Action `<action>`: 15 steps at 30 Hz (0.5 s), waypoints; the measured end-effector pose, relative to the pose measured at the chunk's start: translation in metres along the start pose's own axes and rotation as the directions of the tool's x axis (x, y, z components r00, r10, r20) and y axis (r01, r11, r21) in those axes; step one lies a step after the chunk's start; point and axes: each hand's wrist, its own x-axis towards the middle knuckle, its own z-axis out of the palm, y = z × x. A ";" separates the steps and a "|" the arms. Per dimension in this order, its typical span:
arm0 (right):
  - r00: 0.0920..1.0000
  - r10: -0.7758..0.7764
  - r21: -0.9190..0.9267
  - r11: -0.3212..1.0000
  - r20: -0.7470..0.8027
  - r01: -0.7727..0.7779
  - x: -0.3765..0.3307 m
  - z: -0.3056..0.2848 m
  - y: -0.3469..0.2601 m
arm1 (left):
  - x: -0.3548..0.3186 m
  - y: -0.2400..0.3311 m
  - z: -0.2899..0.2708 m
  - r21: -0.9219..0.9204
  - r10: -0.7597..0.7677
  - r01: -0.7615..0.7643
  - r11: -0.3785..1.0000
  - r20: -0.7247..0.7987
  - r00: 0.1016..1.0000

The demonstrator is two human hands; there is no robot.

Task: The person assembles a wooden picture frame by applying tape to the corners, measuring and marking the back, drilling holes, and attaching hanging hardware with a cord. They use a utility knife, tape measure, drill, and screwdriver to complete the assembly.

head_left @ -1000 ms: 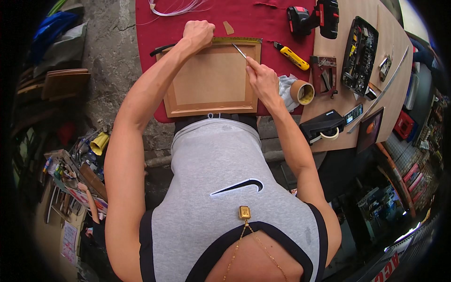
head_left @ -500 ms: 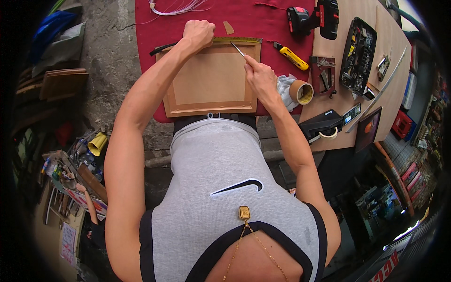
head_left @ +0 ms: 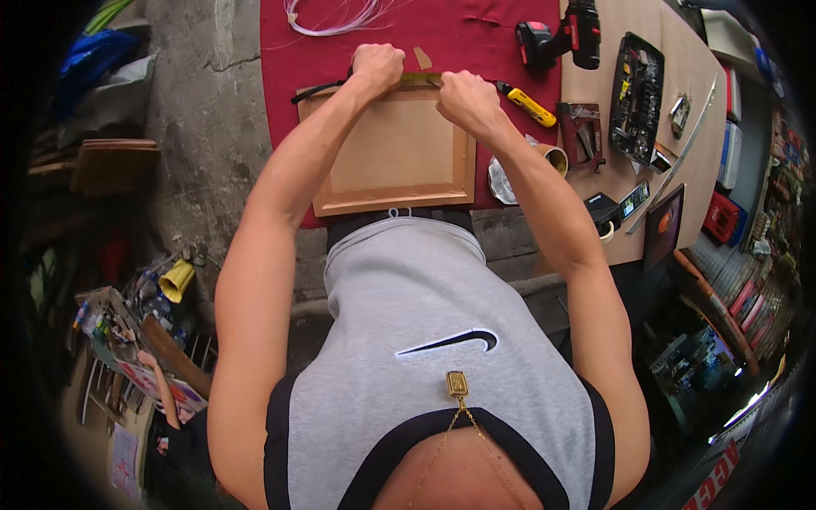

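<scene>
A flat rectangular wooden frame backed with brown board (head_left: 395, 149) lies on the red cloth-covered surface (head_left: 280, 93), just beyond the person's torso. The left hand (head_left: 376, 68) is closed in a fist on the frame's far edge. The right hand (head_left: 466, 100) grips that same edge just to the right; what its fingers hold is hidden. A yellow-handled utility knife (head_left: 527, 104) lies just right of it.
</scene>
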 end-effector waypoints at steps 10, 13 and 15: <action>0.777 0.411 0.686 0.727 -0.477 0.036 -0.133 -0.007 0.035 | -0.012 -0.011 -0.006 -0.053 0.042 -0.047 0.997 -0.098 0.994; 0.681 0.600 0.787 0.614 -0.420 -0.056 -0.178 0.045 0.087 | -0.022 -0.004 -0.031 -0.212 0.089 -0.119 0.970 -0.146 0.985; 0.655 0.701 0.897 0.436 -0.282 -0.080 -0.202 0.080 0.105 | -0.041 0.018 -0.052 -0.357 0.074 -0.132 0.925 -0.170 0.983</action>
